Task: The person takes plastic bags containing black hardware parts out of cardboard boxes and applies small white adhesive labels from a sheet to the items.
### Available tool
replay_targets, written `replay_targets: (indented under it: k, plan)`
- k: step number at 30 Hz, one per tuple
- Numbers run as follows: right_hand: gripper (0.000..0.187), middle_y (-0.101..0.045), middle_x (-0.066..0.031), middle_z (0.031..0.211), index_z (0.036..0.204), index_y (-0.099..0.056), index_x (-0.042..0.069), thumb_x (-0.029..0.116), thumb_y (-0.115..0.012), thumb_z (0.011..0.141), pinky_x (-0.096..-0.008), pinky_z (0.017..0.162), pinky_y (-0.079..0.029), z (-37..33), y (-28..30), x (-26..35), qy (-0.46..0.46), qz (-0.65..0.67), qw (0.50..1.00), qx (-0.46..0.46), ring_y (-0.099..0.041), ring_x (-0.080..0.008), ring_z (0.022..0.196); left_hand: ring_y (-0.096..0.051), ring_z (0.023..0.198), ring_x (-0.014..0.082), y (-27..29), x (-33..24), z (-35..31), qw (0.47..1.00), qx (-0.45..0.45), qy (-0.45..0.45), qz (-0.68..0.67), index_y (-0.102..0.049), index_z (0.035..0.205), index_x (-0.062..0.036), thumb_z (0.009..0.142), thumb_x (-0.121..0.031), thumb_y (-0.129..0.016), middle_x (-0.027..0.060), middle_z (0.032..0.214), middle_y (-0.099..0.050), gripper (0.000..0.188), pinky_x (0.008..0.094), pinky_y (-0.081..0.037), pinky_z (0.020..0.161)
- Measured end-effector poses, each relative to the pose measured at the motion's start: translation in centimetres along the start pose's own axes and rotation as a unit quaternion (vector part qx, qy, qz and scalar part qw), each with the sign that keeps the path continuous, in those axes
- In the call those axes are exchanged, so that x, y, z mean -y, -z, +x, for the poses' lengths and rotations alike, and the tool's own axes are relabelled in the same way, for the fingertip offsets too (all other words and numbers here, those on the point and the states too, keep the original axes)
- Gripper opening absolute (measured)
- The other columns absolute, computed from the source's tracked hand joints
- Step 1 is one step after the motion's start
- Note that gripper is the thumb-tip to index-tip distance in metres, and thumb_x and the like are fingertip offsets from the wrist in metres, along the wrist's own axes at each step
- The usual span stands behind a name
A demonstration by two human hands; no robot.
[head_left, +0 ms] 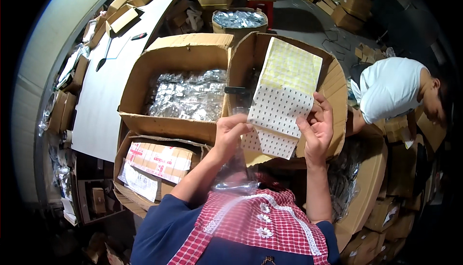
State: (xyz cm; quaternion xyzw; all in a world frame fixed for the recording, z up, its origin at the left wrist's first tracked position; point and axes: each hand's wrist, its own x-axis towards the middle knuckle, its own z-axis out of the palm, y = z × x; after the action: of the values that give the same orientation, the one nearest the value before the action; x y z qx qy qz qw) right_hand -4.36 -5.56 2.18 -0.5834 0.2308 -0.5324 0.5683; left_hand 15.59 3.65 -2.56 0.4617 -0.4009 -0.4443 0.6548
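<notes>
A folded label sheet (282, 108) covered in rows of small dark marks is held up over the right-hand open carton (333, 91). Its upper part is yellowish, and a lower flap hangs under the fold. My right hand (318, 132) grips the sheet's right edge, thumb in front. At the left edge, near the fold, the fingers of my left hand (231, 134) are pinched together on the sheet; whether a single label is between them is too small to tell. Below my left hand lies a clear plastic bag (236, 180), close to my apron.
A left carton (173, 48) holds many small clear-wrapped packets (188, 96). In front is a taped parcel (161, 161) inside another box. A long white table (111, 81) runs along the left. A person in a white shirt (393, 86) bends over cartons at right.
</notes>
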Motion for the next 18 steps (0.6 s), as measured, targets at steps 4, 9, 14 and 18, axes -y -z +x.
replay_targets:
  k: [4, 9, 14, 18]
  plan:
    - [0.059, -0.061, -0.0120, 0.115, 0.142, -0.037, 0.001, -0.005, -0.061, 0.088, -0.0275, 0.093, -0.047, -0.02, -0.03, -0.08, 0.000, -0.005, 1.000, 0.001, -0.060, -0.0149, 0.104, -0.060, 0.074, 0.0119, 0.20, -0.20, -0.06, 1.000, 0.007, 0.001, 0.011, -0.072, 0.096, 0.0079, 0.084, -0.009, -0.055, 0.0088, 0.081, -0.070, 0.027, 0.0263, -0.047, 0.070]
    - [0.059, -0.062, -0.0122, 0.115, 0.142, -0.037, 0.001, -0.005, -0.060, 0.088, -0.0277, 0.093, -0.047, 0.17, -0.19, -0.23, -0.002, -0.006, 1.000, 0.004, -0.060, -0.0149, 0.104, -0.060, 0.075, 0.0114, 0.48, -0.05, -0.08, 1.000, 0.011, 0.002, -0.003, -0.072, 0.096, 0.0082, 0.085, -0.009, -0.055, 0.0085, 0.082, -0.070, 0.026, 0.0258, -0.048, 0.070]
    - [0.059, -0.062, -0.0123, 0.115, 0.142, -0.037, 0.001, -0.005, -0.060, 0.088, -0.0277, 0.093, -0.047, 0.19, -0.14, -0.43, -0.009, -0.001, 1.000, 0.011, -0.060, -0.0150, 0.103, -0.062, 0.079, 0.0107, -0.04, -0.37, -0.21, 0.999, 0.020, 0.010, -0.033, -0.072, 0.098, 0.0074, 0.086, -0.008, -0.058, 0.0076, 0.084, -0.071, 0.024, 0.0257, -0.050, 0.072]
    - [0.059, -0.062, -0.0122, 0.114, 0.142, -0.037, 0.001, -0.005, -0.060, 0.088, -0.0277, 0.092, -0.047, 0.24, -0.54, -0.82, -0.010, 0.004, 1.000, 0.020, -0.060, -0.0148, 0.103, -0.063, 0.083, 0.0106, 0.13, -0.23, -0.31, 0.999, 0.035, 0.020, -0.016, -0.072, 0.102, 0.0051, 0.086, -0.010, -0.063, 0.0076, 0.089, -0.072, 0.023, 0.0264, -0.051, 0.076]
